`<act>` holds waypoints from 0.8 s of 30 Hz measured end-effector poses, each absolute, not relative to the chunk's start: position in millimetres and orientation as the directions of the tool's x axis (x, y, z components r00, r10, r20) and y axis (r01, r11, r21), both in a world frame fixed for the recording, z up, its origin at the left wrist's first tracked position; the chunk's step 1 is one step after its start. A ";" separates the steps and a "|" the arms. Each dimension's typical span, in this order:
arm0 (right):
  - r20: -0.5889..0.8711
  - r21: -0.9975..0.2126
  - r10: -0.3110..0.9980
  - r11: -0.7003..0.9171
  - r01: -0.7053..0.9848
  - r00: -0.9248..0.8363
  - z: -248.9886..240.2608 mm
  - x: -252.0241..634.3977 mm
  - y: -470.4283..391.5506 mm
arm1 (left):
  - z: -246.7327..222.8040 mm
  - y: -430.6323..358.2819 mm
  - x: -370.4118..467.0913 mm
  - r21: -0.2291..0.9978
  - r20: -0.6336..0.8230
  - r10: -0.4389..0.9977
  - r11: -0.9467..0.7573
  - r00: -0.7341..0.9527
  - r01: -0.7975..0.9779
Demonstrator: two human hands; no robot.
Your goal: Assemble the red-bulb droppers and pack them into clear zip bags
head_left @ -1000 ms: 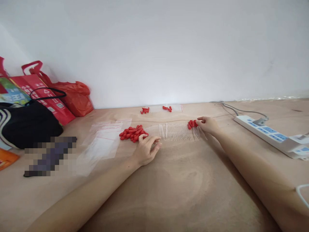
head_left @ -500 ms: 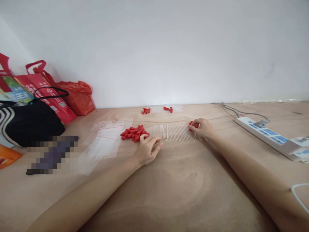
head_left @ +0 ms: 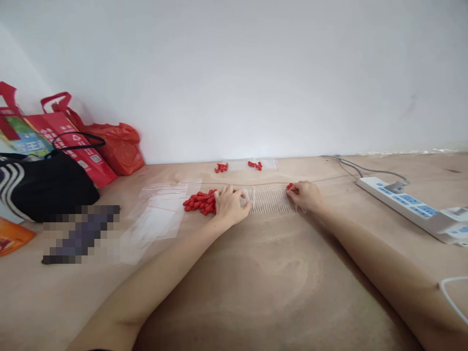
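My left hand (head_left: 232, 204) is over the left part of a row of thin whitish sticks (head_left: 272, 200), fingers curved and apart. Its fingertips reach the right side of a heap of small red bulb-shaped pieces (head_left: 199, 202), which look like rubber balloons. The hand covers part of both heap and row. At the right end of the row, my right hand (head_left: 308, 196) has thumb and fingers pinched together on a small red cluster (head_left: 290, 186). A few whitish sticks lie below its fingers. How many red pieces it grips is hidden.
Flat clear zip bags (head_left: 161, 214) lie left of the heap. Near the wall is another clear bag (head_left: 270, 165) with red pieces beside it. A white power strip (head_left: 405, 204) stands right; red shopping bags (head_left: 120, 146) and a black bag (head_left: 54, 187) are left.
My left hand has moved forward and slightly right, from below the heap to over its right side and the row. My right hand stays by the small cluster, its fingers slightly lower.
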State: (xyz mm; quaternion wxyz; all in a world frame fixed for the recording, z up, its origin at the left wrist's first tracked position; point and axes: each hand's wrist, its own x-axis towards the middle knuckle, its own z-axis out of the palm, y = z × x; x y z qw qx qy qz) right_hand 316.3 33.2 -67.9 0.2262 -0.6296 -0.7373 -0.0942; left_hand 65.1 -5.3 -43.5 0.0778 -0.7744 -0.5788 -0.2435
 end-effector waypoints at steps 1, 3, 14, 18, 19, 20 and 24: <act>0.475 -0.159 0.875 0.188 0.969 -0.092 -66.8 315.2 32.6 | -41.6 0.2 71.4 0.151 0.453 0.867 -0.302 0.205 0.941; 0.531 -0.213 0.846 0.199 0.957 -0.058 -64.0 312.4 30.2 | -38.4 9.8 83.8 0.137 0.416 0.890 -0.264 0.187 0.955; 0.656 -0.338 0.606 0.769 0.543 -0.450 -63.0 275.4 -25.2 | -36.0 31.9 113.3 0.078 0.266 0.956 -0.145 0.120 0.986; 0.555 -0.357 0.590 0.806 0.473 -0.587 -64.8 268.9 -36.1 | -38.4 33.0 115.9 0.084 0.278 0.952 -0.155 0.126 0.984; 0.536 -0.365 0.593 0.805 0.469 -0.601 -65.2 267.5 -36.9 | -38.9 32.8 117.3 0.084 0.282 0.950 -0.160 0.130 0.984; 0.521 -0.374 0.603 0.798 0.473 -0.604 -65.5 266.0 -37.3 | -39.1 32.4 118.9 0.085 0.287 0.949 -0.166 0.135 0.982; 0.500 -0.430 0.698 0.714 0.553 -0.512 -67.3 258.1 -38.6 | -34.8 28.7 124.4 0.103 0.309 0.938 -0.196 0.156 0.975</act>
